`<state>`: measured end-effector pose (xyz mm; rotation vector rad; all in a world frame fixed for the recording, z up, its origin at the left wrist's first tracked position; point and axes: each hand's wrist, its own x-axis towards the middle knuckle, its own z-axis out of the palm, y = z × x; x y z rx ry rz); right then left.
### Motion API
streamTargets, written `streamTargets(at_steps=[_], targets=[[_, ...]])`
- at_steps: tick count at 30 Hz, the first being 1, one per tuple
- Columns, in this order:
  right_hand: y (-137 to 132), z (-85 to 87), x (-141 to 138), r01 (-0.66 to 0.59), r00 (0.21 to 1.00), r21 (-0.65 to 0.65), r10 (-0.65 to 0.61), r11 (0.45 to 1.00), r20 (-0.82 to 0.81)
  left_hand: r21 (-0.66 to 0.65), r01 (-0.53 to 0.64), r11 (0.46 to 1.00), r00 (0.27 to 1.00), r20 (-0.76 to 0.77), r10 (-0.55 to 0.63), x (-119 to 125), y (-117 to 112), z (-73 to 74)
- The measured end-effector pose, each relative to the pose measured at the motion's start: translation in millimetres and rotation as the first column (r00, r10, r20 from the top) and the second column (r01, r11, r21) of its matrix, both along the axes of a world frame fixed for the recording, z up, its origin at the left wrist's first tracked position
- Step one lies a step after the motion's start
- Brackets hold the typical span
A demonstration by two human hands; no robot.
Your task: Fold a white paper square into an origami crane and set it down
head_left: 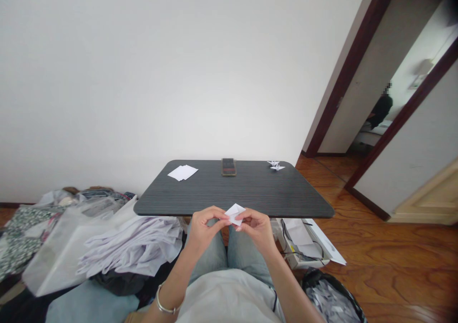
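The fingers [221, 224] of the left hand [204, 225] and of the right hand [259, 225] are closed on a small folded white paper [234, 211], pinching it from either side. It is held at the middle of the near edge of the dark bench [200, 196]; whether it touches the benchtop I cannot tell. A silver bracelet [166, 309] rings the left wrist. At the middle of the bench's far edge is a small dark framed object [229, 166], too small to identify. Near the bench's far right corner sit two folded paper birds [277, 168], close together; toward its far left corner lie overlapping white sheets [182, 172]. Left of the bench is a heap of fabric, with a crumpled pale garment [134, 246] just beside it. Right of the bench's near edge, on the wooden floor [386, 261], are an open box [291, 261] holding papers and a black bag [307, 277] of paper scraps. Behind the bench rises a white wall [179, 75]; well beyond its right end, a person [382, 110] in dark clothing shows through a doorway.
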<state>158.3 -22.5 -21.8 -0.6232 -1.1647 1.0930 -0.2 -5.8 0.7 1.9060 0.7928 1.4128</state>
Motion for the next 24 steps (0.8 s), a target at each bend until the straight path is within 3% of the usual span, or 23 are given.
streamTargets(at_steps=[5,13,24], targets=[[-1.0,1.1,-1.3,0.092,0.996,0.007,-0.092,0.996,0.020,0.010,-0.054,0.999,0.998,0.013,0.053,1.7,1.0,-3.4],[-3.4,2.5,-4.6,0.140,0.990,-0.059,-0.138,0.988,0.031,-0.025,-0.098,0.995,0.995,-0.003,0.098,7.1,-1.5,-7.3],[-6.2,6.8,-7.7,0.208,0.978,-0.110,-0.203,0.972,0.054,-0.289,-0.027,0.957,0.971,0.222,0.094,18.0,-3.2,-9.6]])
